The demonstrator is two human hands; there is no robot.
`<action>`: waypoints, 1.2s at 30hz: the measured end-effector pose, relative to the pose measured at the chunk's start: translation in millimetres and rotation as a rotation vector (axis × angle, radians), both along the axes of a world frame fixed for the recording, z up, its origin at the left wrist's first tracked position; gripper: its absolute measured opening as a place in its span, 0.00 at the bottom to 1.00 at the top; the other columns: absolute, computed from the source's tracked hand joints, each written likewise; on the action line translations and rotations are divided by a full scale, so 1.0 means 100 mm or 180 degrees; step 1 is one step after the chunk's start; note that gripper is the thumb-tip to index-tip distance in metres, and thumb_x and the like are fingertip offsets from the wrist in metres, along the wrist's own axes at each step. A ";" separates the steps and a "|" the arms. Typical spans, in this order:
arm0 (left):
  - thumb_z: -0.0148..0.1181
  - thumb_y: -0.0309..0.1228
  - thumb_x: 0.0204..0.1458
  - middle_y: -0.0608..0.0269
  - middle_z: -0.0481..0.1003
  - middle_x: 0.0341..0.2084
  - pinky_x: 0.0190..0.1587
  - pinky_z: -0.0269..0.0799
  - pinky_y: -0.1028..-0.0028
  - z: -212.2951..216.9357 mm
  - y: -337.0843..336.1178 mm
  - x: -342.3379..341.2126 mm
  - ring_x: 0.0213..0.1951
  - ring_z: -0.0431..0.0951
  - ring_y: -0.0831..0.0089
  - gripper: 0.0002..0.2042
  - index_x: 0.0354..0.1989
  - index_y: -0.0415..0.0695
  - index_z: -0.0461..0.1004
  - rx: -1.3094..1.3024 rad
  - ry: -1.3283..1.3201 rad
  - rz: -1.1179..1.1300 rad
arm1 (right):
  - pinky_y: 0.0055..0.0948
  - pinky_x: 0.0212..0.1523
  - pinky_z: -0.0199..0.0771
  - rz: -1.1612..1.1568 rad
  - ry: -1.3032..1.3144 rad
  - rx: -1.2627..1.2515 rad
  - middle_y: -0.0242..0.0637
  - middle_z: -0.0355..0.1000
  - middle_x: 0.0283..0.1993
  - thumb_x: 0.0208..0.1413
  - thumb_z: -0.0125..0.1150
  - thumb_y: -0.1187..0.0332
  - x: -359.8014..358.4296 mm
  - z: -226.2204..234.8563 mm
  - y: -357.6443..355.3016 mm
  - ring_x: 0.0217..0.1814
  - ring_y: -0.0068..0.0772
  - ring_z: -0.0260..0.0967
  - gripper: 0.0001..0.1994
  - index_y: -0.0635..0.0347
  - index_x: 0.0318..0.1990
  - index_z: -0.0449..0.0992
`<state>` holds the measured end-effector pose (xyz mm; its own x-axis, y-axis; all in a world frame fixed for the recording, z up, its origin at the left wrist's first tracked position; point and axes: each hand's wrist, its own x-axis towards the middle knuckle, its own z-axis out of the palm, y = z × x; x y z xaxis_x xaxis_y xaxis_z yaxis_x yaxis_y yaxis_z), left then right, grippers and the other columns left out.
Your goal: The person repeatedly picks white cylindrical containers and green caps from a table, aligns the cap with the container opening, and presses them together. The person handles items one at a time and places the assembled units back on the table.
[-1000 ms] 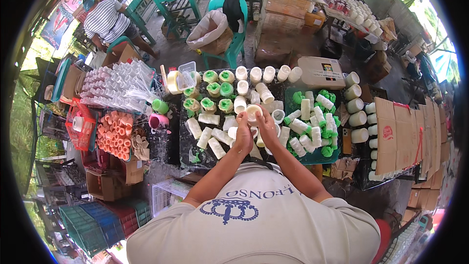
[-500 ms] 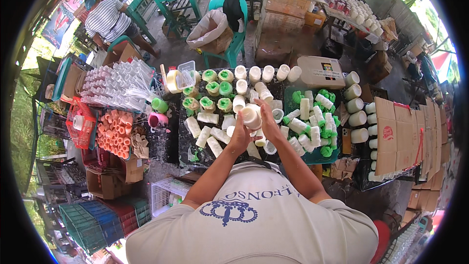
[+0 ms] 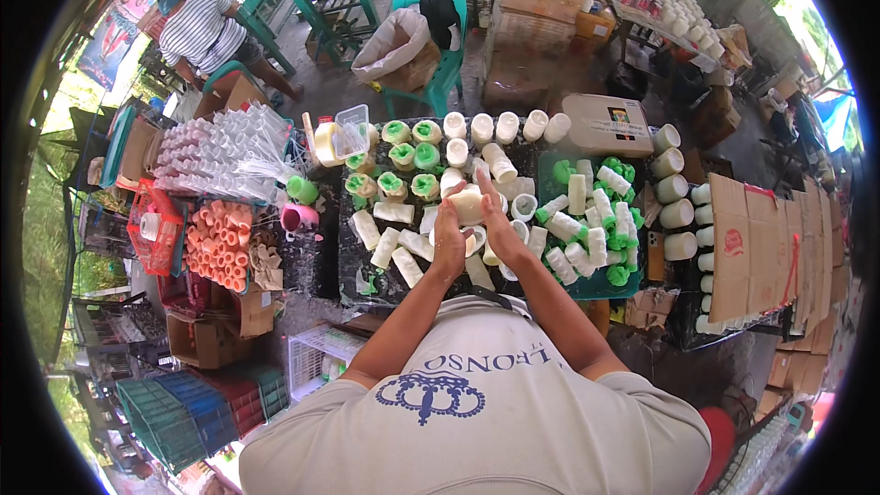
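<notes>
Over the middle of the dark table (image 3: pixel 353 266), a cream cylinder like a pillar candle (image 3: pixel 469 205) is pressed between my two palms. My left hand (image 3: pixel 449 240) lies along its left side, and my right hand (image 3: pixel 500 231) along its right side, fingers pointing away from me. Short white cylinders (image 3: pixel 409 266), some lying and some standing, surround my hands. To the left stand several cream cups with green tops (image 3: pixel 392 187). At the right, a green tray (image 3: pixel 600 288) carries white cylinders and green lumps.
A clear plastic box (image 3: pixel 352 133) and tape roll (image 3: pixel 325 144) sit at the table's far left corner. Beyond the tray are a tan case (image 3: pixel 605 128) and cream jars (image 3: pixel 676 214). Orange cylinders (image 3: pixel 218 243) fill a crate at left. A person (image 3: pixel 206 37) bends far left.
My palms have straightened along the sides of the cream candle, whose round end faced up more before. The whole view has shifted slightly.
</notes>
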<state>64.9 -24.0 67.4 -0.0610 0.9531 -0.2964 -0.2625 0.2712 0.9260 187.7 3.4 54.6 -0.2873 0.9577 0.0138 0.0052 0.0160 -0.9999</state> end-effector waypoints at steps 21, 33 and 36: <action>0.37 0.48 0.72 0.56 0.76 0.53 0.52 0.82 0.59 -0.80 0.00 -0.03 0.51 0.81 0.61 0.24 0.60 0.40 0.68 -0.0133 -0.1264 0.1007 | 0.26 0.54 0.74 -0.0837 0.0748 -0.0549 0.37 0.79 0.51 0.74 0.48 0.57 -0.15 -0.85 -0.13 0.50 0.23 0.73 0.22 0.67 0.61 0.74; 0.41 0.44 0.72 0.56 0.77 0.51 0.54 0.80 0.64 -0.85 -0.07 -0.10 0.49 0.82 0.64 0.22 0.58 0.38 0.69 -0.0362 -0.1385 0.1275 | 0.25 0.43 0.74 -0.1071 -0.0181 -0.0222 0.35 0.81 0.39 0.72 0.52 0.60 -0.18 -0.56 -0.23 0.40 0.20 0.72 0.18 0.67 0.52 0.80; 0.43 0.44 0.71 0.56 0.78 0.50 0.54 0.80 0.64 -0.85 -0.02 -0.17 0.48 0.82 0.64 0.21 0.58 0.38 0.70 -0.0418 -0.1542 0.1316 | 0.23 0.41 0.73 -0.1192 0.0004 -0.0196 0.31 0.80 0.38 0.73 0.51 0.60 -0.27 -0.47 -0.23 0.38 0.18 0.71 0.18 0.67 0.50 0.81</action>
